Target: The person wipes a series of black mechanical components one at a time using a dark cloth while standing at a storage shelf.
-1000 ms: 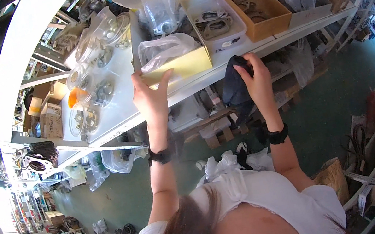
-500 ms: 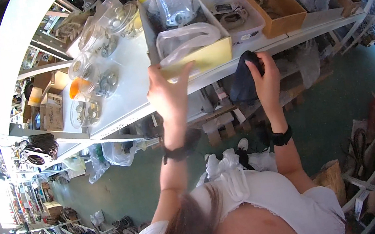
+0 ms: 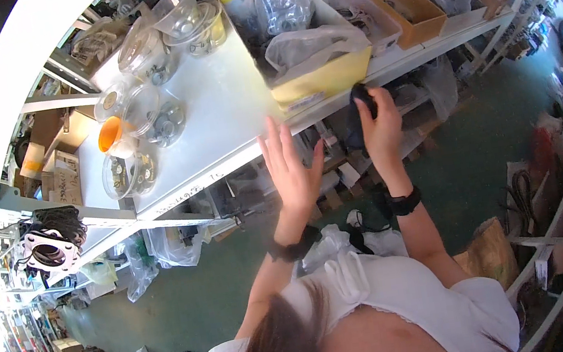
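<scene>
My left hand [image 3: 294, 174] is open, fingers spread, apart from the shelf's front edge and holding nothing. Just beyond it to the right stands a yellow-fronted cardboard box [image 3: 325, 76] with a clear plastic bag [image 3: 313, 46] and another bag of metal parts [image 3: 284, 8] inside. My right hand [image 3: 381, 123] grips a dark cloth [image 3: 356, 121], bunched between thumb and fingers, in front of the shelf edge below the box. The cloth's lower part hangs down; its full shape is hidden.
On the white shelf [image 3: 219, 98], clear plastic tubs [image 3: 167, 116] of metal parts and an orange cup [image 3: 110, 133] stand to the left. A translucent bin [image 3: 374, 16] and a brown open box [image 3: 418, 18] line the right. Black-cord-tied gaskets [image 3: 51, 250] hang at the left post.
My left hand has let go of the yellow-fronted box and drawn back toward me. My right hand still holds the cloth, slightly lower. The view has shifted.
</scene>
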A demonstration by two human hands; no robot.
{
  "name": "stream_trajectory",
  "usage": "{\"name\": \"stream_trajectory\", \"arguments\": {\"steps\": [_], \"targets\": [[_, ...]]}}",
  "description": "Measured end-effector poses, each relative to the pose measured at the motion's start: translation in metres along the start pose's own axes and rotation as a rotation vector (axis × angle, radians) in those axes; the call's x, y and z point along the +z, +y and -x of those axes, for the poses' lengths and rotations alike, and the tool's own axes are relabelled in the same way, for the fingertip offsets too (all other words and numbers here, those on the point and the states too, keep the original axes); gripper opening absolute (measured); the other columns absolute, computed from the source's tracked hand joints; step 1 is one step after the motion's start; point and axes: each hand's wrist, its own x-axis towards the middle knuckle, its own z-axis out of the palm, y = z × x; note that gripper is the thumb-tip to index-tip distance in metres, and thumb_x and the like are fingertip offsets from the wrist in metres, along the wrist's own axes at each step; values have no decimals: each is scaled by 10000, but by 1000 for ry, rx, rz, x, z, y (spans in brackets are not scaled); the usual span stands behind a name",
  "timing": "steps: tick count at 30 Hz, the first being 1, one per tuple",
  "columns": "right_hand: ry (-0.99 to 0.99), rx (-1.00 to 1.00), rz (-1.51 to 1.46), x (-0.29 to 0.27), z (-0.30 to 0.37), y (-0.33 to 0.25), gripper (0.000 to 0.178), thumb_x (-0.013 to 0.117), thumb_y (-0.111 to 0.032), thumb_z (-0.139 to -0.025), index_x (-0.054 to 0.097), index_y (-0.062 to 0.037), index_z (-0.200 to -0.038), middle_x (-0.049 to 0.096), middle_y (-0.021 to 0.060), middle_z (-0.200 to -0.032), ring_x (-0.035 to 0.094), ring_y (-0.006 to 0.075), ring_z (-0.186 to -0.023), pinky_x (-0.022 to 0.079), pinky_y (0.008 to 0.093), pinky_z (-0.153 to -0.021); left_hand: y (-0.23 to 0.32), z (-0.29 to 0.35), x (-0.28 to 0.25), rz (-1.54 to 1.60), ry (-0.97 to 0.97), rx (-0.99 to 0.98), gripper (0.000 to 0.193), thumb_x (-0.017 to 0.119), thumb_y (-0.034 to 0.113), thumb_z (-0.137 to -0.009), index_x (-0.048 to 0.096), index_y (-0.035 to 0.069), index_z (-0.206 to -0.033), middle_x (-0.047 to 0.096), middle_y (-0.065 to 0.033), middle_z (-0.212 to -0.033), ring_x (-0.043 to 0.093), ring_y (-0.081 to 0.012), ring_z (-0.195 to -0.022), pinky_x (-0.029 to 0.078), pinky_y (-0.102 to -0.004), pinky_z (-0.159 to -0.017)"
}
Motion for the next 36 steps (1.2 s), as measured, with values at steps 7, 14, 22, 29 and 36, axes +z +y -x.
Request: {"name": "stream_trajectory", "arguments": {"steps": [7, 14, 22, 29, 36], "targets": [[4, -35, -37, 29, 32, -35, 133, 563, -108, -828, 515, -7, -900, 567, 136, -842, 564, 317, -760, 450, 364, -643, -23, 34, -33, 76, -269, -3, 603, 651, 43, -711, 372, 8, -1244, 470, -196, -1210, 467, -339, -1110, 342, -492, -942], [-9, -62, -58, 52, 54, -77, 140, 600, -90, -776, 523, -12, -863, 563, 139, -808, 553, 343, -716, 449, 373, -609, -45, 60, -50, 258, -365, -250, 554, 648, 91, -733, 412, 7, -1227, 536, -197, -1083, 532, -353, -953, 439, -392, -819], [-138, -185, -304, 61, 66, -140, 224, 621, -25, -734, 582, -16, -954, 565, 113, -809, 558, 254, -686, 441, 296, -596, -59, 55, -76, 321, -261, -300, 516, 620, 55, -734, 433, -39, -1205, 513, -215, -1153, 528, -354, -1003, 430, -388, -836], [-43, -275, -247, 58, -25, -172, 195, 608, -95, -777, 571, 24, -927, 597, 149, -873, 580, 287, -808, 446, 322, -711, -37, -32, -81, -42, -279, 1, 590, 586, 200, -769, 362, -13, -1271, 376, -223, -1293, 423, -317, -1162, 325, -388, -977], [-703, -433, 162, 119, -45, -147, 400, 629, -119, -724, 534, -69, -1110, 552, 144, -1041, 518, 344, -943, 425, 378, -808, -62, -43, -36, -380, -364, -75, 232, 595, 198, -725, 566, 83, -925, 563, -77, -889, 574, -220, -810, 467, -321, -625]]}}
